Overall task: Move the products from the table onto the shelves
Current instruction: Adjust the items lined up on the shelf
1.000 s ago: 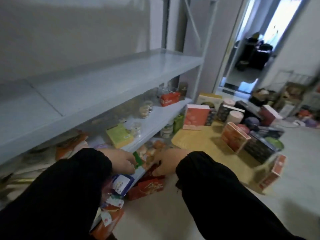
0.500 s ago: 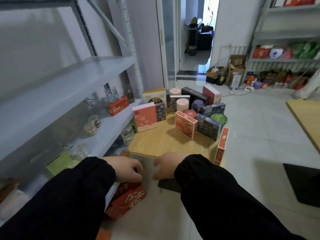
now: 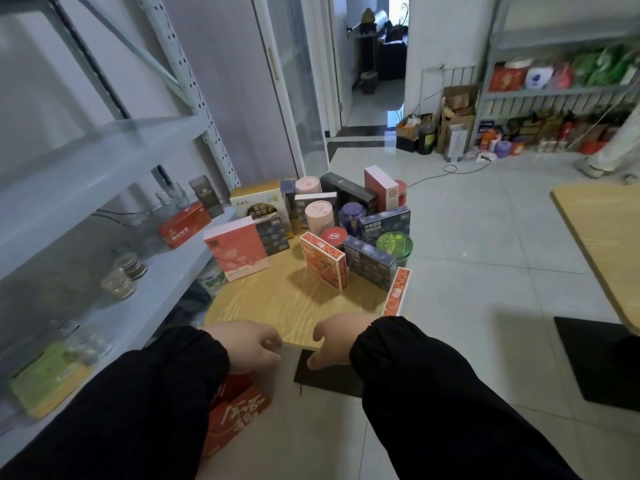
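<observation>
Wood table: 1 | pink canisters: 2 | left hand, right hand: seemingly empty

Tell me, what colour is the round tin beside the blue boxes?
The round tin is green, with a leafy-looking lid. The head view shows it best.

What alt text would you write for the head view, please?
The left hand and right hand, in black sleeves, hover at the near edge of a low wooden table crowded with colourful product boxes and tins. Grey metal shelves at left hold glass jars.
</observation>
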A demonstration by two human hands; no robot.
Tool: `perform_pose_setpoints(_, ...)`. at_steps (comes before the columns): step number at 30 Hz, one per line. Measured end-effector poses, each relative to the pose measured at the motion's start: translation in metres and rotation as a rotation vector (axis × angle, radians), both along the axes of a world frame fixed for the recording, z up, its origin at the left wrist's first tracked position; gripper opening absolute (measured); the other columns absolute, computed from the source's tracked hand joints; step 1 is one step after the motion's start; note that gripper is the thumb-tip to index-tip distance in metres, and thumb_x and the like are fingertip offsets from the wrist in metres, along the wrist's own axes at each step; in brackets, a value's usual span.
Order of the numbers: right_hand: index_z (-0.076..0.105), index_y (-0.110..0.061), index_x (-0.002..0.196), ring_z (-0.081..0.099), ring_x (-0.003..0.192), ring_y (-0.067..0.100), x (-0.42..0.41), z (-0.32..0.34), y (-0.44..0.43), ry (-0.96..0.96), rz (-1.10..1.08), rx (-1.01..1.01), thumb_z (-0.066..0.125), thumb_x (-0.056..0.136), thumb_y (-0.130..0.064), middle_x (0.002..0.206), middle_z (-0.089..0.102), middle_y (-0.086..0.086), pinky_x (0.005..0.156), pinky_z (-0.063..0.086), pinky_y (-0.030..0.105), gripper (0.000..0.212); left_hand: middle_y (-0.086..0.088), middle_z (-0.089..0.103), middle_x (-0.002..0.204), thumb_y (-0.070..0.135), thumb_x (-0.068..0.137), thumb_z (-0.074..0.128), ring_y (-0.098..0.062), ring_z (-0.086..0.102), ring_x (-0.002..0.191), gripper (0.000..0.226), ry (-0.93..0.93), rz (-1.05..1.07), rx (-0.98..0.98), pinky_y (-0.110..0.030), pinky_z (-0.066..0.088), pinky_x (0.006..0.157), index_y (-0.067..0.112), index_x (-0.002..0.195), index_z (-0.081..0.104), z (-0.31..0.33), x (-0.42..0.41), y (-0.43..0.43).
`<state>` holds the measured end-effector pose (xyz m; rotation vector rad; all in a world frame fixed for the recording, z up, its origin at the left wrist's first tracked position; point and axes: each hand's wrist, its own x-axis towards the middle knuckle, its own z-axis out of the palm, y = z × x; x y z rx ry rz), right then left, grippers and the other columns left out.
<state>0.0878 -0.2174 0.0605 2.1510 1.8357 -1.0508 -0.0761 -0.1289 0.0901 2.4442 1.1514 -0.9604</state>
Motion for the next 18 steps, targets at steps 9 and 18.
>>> perform_pose_setpoints(9, 0.057, -0.016, 0.14, 0.059, 0.122, 0.027, 0.046, -0.004, 0.025, 0.018, -0.042, -0.002, 0.063, 0.095, -0.053, 0.136, 0.062, 0.007, 0.103, 0.05, 0.042, 0.059, 0.011, 0.062, 0.128, 0.047, 0.096, 0.054, -0.01, 0.059, 0.109, 0.042, -0.097, -0.01, 0.058, -0.029, 0.05, 0.096, 0.033, 0.136, 0.053, -0.002, 0.061, 0.037)
perform_pose_setpoints(18, 0.057, -0.019, 0.137, 0.063, 0.105, 0.023, 0.107, -0.008, 0.096, -0.067, -0.058, 0.032, 0.062, 0.096, -0.05, 0.126, 0.065, 0.003, 0.085, 0.049, 0.031, 0.052, 0.006, 0.066, 0.119, 0.042, 0.096, 0.054, -0.012, 0.06, 0.096, 0.033, -0.272, -0.091, 0.107, -0.028, 0.05, 0.084, 0.031, 0.127, 0.06, -0.023, 0.138, 0.133)
